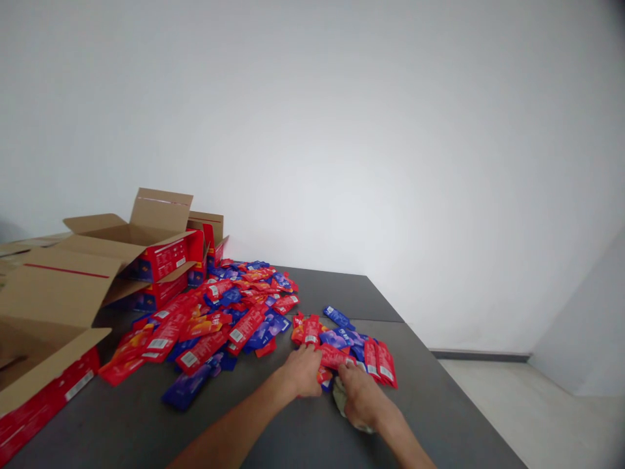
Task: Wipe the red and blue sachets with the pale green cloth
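Observation:
A big heap of red and blue sachets (219, 312) covers the dark grey table (273, 430). A smaller cluster of sachets (342, 342) lies in front of me. My left hand (303, 370) rests knuckles up on the near edge of that cluster, fingers curled on red sachets. My right hand (358, 393) sits just beside it, fingers bent down onto a red sachet (334, 357). A pale crumpled thing (342, 400) shows under the right hand. What either hand grips is hidden beneath the fingers.
Open cardboard boxes with red sides stand at the left: a near one (43, 339) and two farther back (156, 247). The table's right edge (439, 371) drops to a light floor (537, 410). A white wall rises behind.

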Demonstrator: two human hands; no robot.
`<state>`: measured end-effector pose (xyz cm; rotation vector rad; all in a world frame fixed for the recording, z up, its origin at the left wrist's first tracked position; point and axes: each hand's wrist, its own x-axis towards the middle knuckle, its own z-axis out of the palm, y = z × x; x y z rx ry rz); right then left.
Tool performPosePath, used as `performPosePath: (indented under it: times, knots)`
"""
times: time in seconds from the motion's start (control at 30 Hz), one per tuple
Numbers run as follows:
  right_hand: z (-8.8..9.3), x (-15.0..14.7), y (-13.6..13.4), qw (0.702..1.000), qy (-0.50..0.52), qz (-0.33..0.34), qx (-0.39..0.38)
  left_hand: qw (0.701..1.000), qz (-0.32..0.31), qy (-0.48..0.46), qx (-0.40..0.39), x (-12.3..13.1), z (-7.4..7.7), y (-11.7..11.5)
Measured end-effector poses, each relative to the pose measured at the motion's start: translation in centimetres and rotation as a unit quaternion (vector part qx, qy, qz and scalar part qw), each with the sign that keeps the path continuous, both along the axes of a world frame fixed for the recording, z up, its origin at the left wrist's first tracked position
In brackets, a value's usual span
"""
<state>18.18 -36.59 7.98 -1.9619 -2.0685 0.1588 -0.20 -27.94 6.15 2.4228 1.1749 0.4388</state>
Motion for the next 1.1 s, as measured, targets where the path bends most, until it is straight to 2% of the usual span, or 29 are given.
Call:
performPosePath:
  times: [0.07, 0.13, 0.27, 0.4, 0.5, 0.57, 0.67, 0.73, 0.8, 0.87, 0.97, 1.1]
  knots:
    - [1.3, 0.2, 0.3, 0.998, -0.005, 0.047, -0.031, 1.0, 0.01, -0.021, 0.002, -0.2, 0.5, 0.1]
    - [2.9, 0.5, 0.8, 0.998, 0.001, 0.048, -0.034, 0.999, 0.024, -0.046, 0.01, -0.5, 1.2, 0.5]
    - [6.2, 0.9, 2.0, 0.992, 0.107, 0.039, -0.053, 0.988, 0.052, -0.146, -0.002, -1.7, 2.5, 2.7]
    - [8.8, 0.7, 3.4, 0.962, 0.245, 0.113, -0.052, 0.953, 0.097, -0.28, -0.069, -3.0, 2.9, 5.0]
    - [9.3, -0.3, 5.1, 0.941, 0.314, 0.121, -0.02, 0.92, 0.116, -0.354, -0.12, -3.5, 2.6, 5.5]
    - [8.9, -1.4, 6.7, 0.935, 0.336, 0.105, 0.04, 0.859, 0.095, -0.456, -0.212, -3.4, 2.2, 5.2]
    - [7.3, -3.5, 9.0, 0.941, 0.309, 0.07, 0.115, 0.729, 0.029, -0.583, -0.357, -2.9, 1.7, 4.6]
    - [5.8, -4.8, 10.0, 0.946, 0.266, 0.071, 0.17, 0.675, 0.007, -0.619, -0.402, -2.6, 1.4, 4.4]
    - [4.3, -5.9, 10.4, 0.948, 0.217, 0.112, 0.206, 0.655, 0.011, -0.632, -0.414, -2.6, 1.3, 4.4]
    - [2.9, -6.7, 10.3, 0.945, 0.179, 0.152, 0.227, 0.65, 0.027, -0.637, -0.414, -2.8, 1.2, 4.6]
    - [1.1, -7.5, 10.1, 0.943, 0.155, 0.2, 0.216, 0.646, 0.042, -0.652, -0.395, -3.1, 0.9, 5.2]
    - [-1.0, -8.1, 10.6, 0.941, 0.163, 0.204, 0.214, 0.646, 0.051, -0.663, -0.376, -3.4, 0.5, 5.5]
